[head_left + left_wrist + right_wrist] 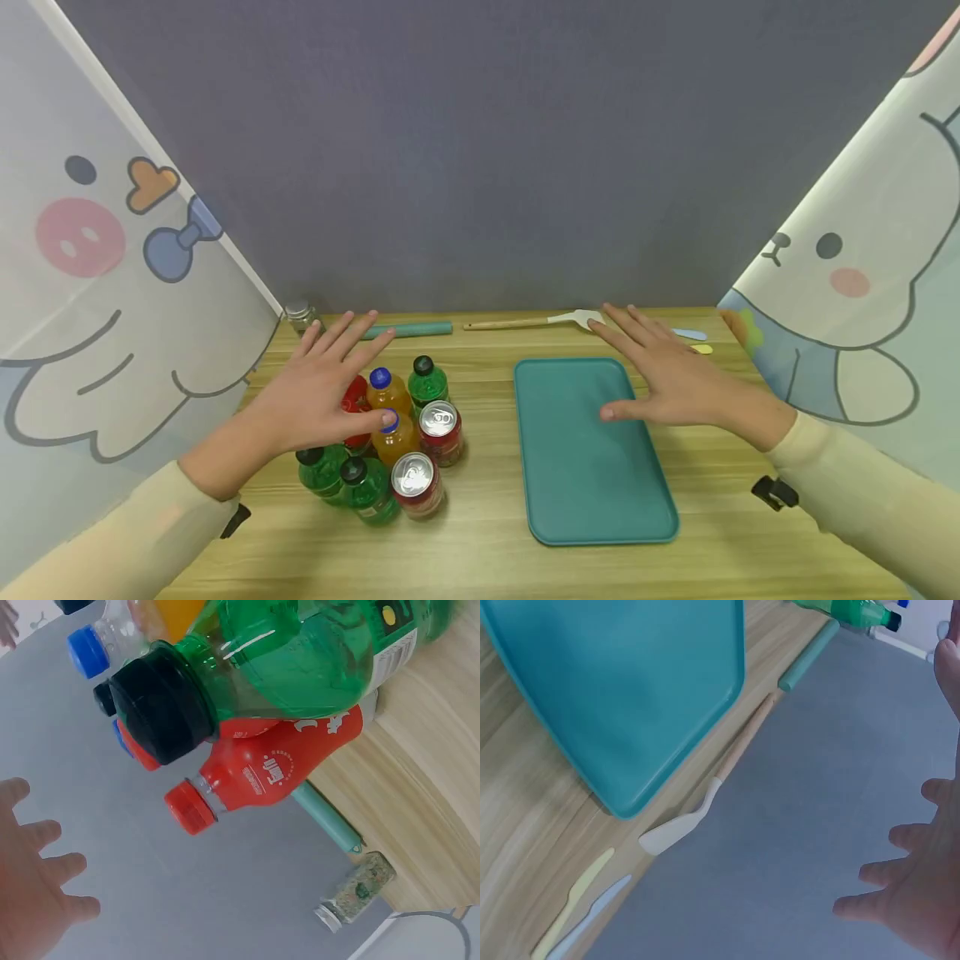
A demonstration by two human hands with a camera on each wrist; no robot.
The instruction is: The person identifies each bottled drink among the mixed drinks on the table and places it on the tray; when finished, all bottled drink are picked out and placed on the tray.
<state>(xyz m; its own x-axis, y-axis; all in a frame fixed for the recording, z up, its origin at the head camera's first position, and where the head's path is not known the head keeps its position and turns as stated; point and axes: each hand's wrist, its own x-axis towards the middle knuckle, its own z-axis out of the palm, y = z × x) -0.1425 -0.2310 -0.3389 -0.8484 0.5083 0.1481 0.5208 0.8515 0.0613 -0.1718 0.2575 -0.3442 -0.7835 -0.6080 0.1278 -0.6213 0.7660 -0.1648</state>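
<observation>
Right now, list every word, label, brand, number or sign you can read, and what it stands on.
Nothing reads clearly.
Red-capped bottle: white characters, too blurred to read reliably.
Black-capped green bottle: barcode, any digits too small.
Nearer soda can and farther soda can: any print too small.

Landmark: teal tray [588, 467]. From where I stand, free strip of tabletop [487, 525] along its left edge; a hand could pass. Left of that strip, red drink cans [417, 492] and green bottles [371, 496], packed close, block the way. Behind tray: spatula [525, 323], low. Right hand [663, 379] hangs near its far right corner.
</observation>
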